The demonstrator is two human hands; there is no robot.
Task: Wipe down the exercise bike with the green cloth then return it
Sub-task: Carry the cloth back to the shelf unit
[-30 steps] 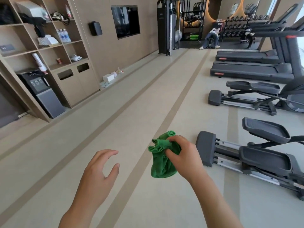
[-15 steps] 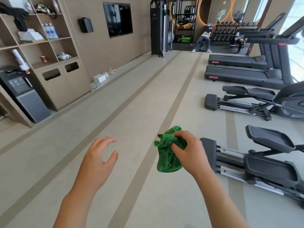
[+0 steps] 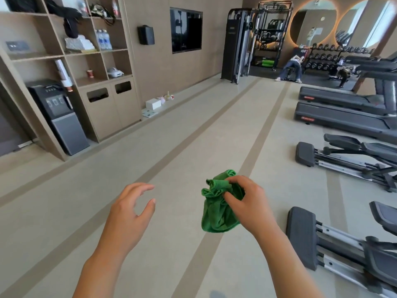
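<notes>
My right hand (image 3: 247, 203) clamps the bunched green cloth (image 3: 217, 214); my left hand (image 3: 129, 214), at 9 o'clock of it, hangs loose-fingered, holding nothing.

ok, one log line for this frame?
right hand: grips bunched green cloth | left hand: empty, fingers loosely spread | wiping: not underway

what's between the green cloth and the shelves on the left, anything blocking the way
Nothing visible blocks it. The green cloth is bunched in the right hand, and only open floor lies between it and the shelf unit. The left hand holds nothing.
</notes>
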